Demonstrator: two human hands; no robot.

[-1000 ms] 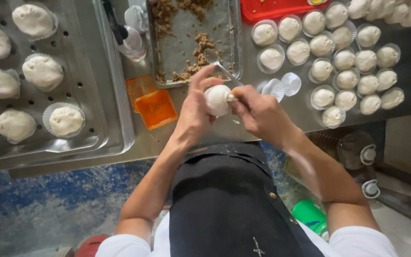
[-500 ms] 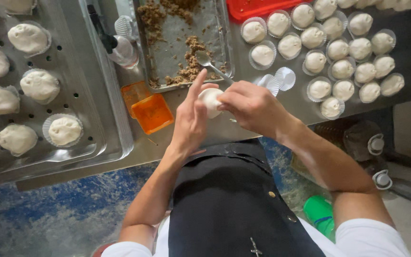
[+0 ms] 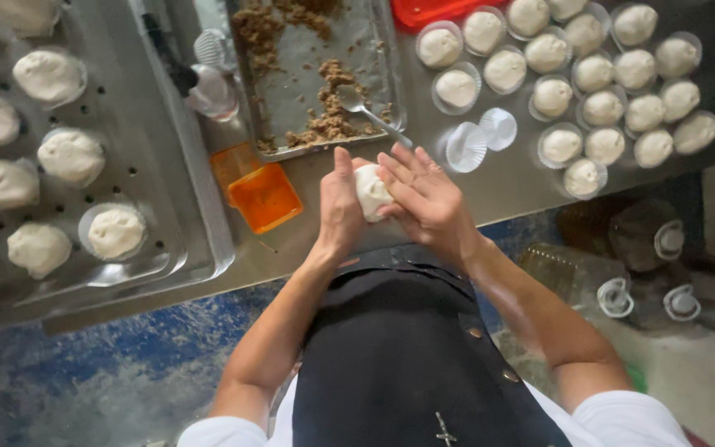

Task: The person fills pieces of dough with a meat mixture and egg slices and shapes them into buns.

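Since half a second ago the two hands have stayed clasped over the dough, though the right hand's fingers now lie flatter across its top and the left thumb stands straighter. The left hand cups the round white ball of dough from its side, grip pressed against it, thumb pointing up. The right hand covers the other side, its grip spread with fingers laid over the ball, so the dough is pinched between both palms, just above the near edge of the steel table.

Just beyond the hands lies a metal spoon resting in a shallow steel tray of brown crumbly filling. Beside the right hand sit two empty white paper cups, and past them a cluster of white dough balls in paper cups. Near the left hand sits an orange square plastic container. Further left, a perforated steel tray carries larger shaped buns on paper liners. A red plastic tray shows at the top edge.
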